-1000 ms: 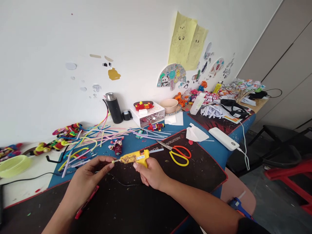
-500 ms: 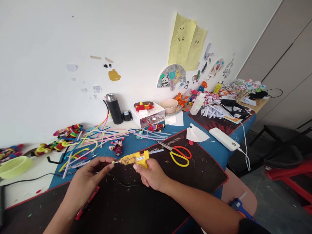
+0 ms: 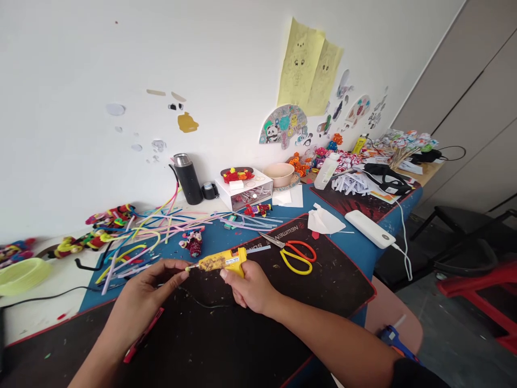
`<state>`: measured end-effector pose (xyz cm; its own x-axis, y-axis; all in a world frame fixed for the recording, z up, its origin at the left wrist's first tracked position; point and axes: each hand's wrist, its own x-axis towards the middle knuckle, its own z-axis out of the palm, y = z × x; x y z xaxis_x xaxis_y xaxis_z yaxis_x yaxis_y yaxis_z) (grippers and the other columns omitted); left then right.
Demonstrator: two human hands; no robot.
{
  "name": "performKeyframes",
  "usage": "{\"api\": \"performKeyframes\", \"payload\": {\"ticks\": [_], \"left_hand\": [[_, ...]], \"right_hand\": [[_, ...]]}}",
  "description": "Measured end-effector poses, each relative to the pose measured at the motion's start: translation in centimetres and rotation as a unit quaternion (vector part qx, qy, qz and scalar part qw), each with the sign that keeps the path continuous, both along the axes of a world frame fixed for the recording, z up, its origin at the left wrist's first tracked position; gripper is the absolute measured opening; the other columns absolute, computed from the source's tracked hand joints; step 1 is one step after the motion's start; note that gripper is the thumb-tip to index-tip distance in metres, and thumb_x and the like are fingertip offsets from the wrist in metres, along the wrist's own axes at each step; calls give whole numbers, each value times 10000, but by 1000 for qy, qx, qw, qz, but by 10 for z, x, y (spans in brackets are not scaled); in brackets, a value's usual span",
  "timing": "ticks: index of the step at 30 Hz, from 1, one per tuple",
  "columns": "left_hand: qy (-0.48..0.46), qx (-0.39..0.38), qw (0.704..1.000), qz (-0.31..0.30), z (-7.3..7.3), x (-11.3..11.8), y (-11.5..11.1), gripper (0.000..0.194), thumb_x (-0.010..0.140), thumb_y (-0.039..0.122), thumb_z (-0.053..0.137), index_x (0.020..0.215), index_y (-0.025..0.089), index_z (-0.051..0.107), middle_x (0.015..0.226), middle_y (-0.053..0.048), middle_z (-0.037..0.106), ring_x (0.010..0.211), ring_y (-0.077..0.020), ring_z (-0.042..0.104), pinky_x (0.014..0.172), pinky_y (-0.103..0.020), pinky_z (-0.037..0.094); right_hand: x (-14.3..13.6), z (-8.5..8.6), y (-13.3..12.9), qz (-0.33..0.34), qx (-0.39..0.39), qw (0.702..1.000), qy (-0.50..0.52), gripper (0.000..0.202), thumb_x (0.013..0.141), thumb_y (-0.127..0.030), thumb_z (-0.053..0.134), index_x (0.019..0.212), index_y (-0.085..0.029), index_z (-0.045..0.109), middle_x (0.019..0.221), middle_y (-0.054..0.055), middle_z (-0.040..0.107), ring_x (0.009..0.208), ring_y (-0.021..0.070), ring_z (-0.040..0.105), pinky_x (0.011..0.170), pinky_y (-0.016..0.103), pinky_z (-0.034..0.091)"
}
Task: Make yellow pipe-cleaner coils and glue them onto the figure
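1. White wall (image 3: 226, 64) with yellow drawings (image 3: 301, 73) taped up stands behind the blue surface (image 3: 363, 263); a red-edged black mat (image 3: 242, 345) covers the near part, below both hands.
2. From where I stand, the right hand (image 3: 250, 288) is wrapped round the handle of a yellow hot-glue gun (image 3: 220, 262), with a pale glue stick (image 3: 258, 249) jutting from its back and the nozzle (image 3: 195, 266) aimed left.
3. Opposite, the left hand (image 3: 149, 288) is narrowed to a pinch, thumb and forefinger closed on a small pale-yellow piece (image 3: 187, 269). It sits right at the nozzle, held up between the two hands; it is too tiny for me to say what it is, or whether the two truly touch.
4. Little has changed over the last second: hands, gun and piece keep the same places, and only the wearer's view sways slightly. I take that steadiness to mean the work is still at the nozzle.
5. Just beyond the gun is a small chenille figure (image 3: 194, 243), near a loose heap of chenille stems (image 3: 161, 226).
6. Scissors (image 3: 299, 257) with orange and yellow handles lie right of the gun; a red tool (image 3: 142, 337) shows beside the left forearm, and a white power bank (image 3: 369, 229) rests farther right.
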<state>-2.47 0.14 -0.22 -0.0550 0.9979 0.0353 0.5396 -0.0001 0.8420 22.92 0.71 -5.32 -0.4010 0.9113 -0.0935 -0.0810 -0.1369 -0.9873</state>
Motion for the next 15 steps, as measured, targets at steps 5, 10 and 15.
{"api": "performKeyframes", "payload": {"ticks": [5, 10, 15], "left_hand": [[-7, 6, 1000, -5, 2, 3, 0, 677, 686, 941, 788, 943, 322, 885, 1043, -57, 912, 1003, -368, 841, 865, -394, 680], [-8, 0, 1000, 0, 3, 2, 0, 677, 681, 932, 799, 952, 319, 888, 1052, -66, 913, 1016, -370, 837, 862, -382, 672], [-15, 12, 1000, 4, 3, 1, -1, 663, 683, 921, 817, 939, 315, 895, 1039, -76, 909, 1000, -375, 827, 882, -400, 663]], "right_hand": [[0, 3, 0, -4, -6, 1000, 0, 604, 899, -789, 764, 747, -268, 499, 397, -101, 445, 325, 94, 381, 385, 257, 283], [0, 2, 0, -7, -14, 1000, 1, 606, 883, -790, 778, 745, -267, 504, 392, -106, 443, 322, 92, 383, 380, 252, 291], [0, 1, 0, -5, -10, 1000, 4, 594, 897, -776, 773, 748, -263, 512, 389, -105, 448, 320, 88, 379, 381, 248, 291]]}}
